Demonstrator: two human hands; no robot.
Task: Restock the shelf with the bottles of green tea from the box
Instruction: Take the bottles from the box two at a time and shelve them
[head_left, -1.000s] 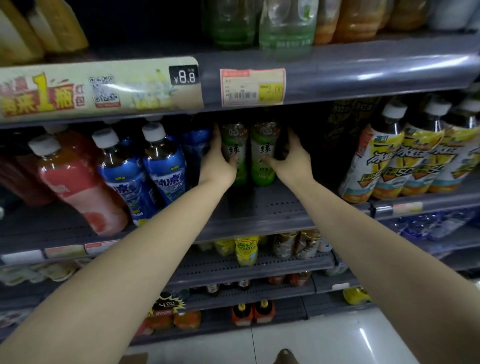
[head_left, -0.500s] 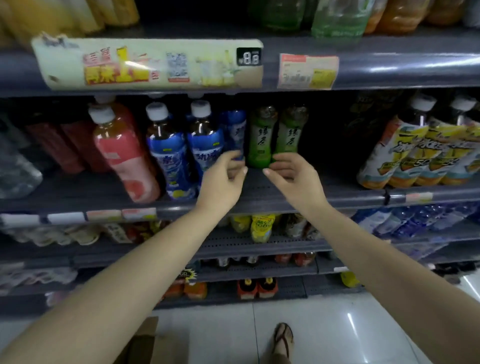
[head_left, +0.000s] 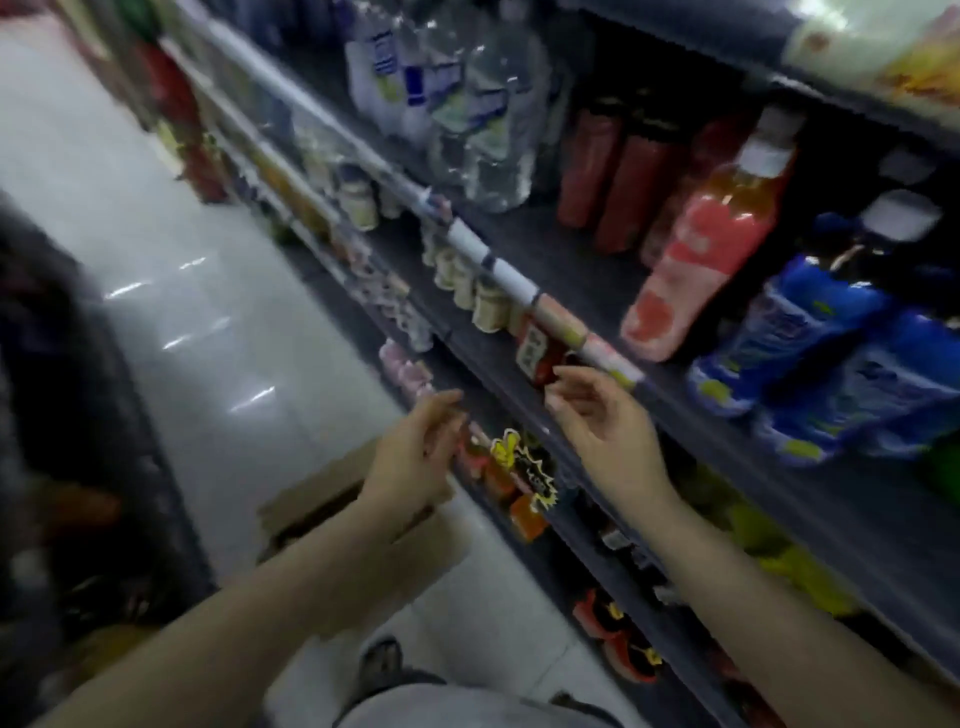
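Both hands off the shelved green tea: left hand (head_left: 415, 457) and right hand (head_left: 602, 421) empty, fingers loose, swinging toward the brown cardboard box (head_left: 358, 525) on the floor. Next pickup likely.

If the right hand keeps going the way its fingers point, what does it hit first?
Probably the red-labelled bottle under the shelf edge; the right hand has its fingertips just short of it, though blur hides the depth.
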